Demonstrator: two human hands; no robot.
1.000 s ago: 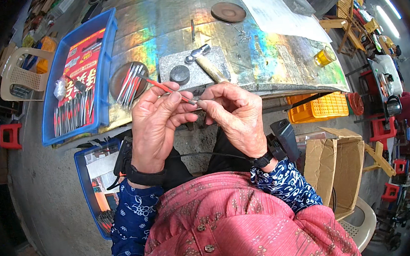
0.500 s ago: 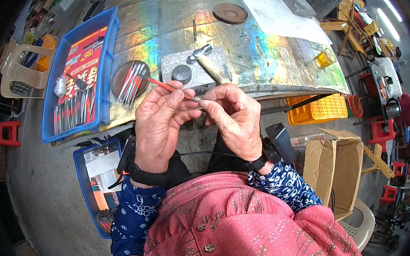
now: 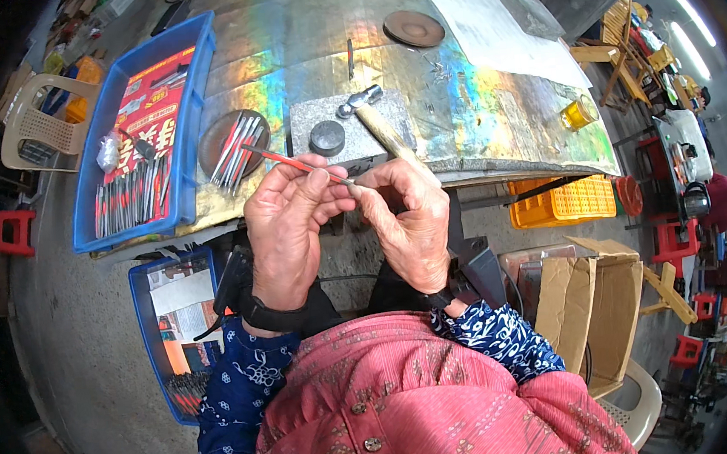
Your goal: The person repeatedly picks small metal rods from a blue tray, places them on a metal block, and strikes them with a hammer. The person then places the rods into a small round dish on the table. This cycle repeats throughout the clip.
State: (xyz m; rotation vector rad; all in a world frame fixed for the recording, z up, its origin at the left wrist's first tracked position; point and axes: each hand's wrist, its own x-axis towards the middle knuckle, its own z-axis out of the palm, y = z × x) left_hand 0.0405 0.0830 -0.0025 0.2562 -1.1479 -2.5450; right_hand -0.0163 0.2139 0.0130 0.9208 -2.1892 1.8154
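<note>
The thin tool [image 3: 290, 159] is red. The tray [image 3: 192, 87] is blue, the crate [image 3: 562, 203] yellow. The tabletop [image 3: 474, 116] shimmers rainbow.

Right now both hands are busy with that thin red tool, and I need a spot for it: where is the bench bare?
The metal bench is bare between the stone slab and the round disc, and right of the hammer toward the yellow cup. It is crowded left of the slab: the dish of rods and blue tray.
</note>
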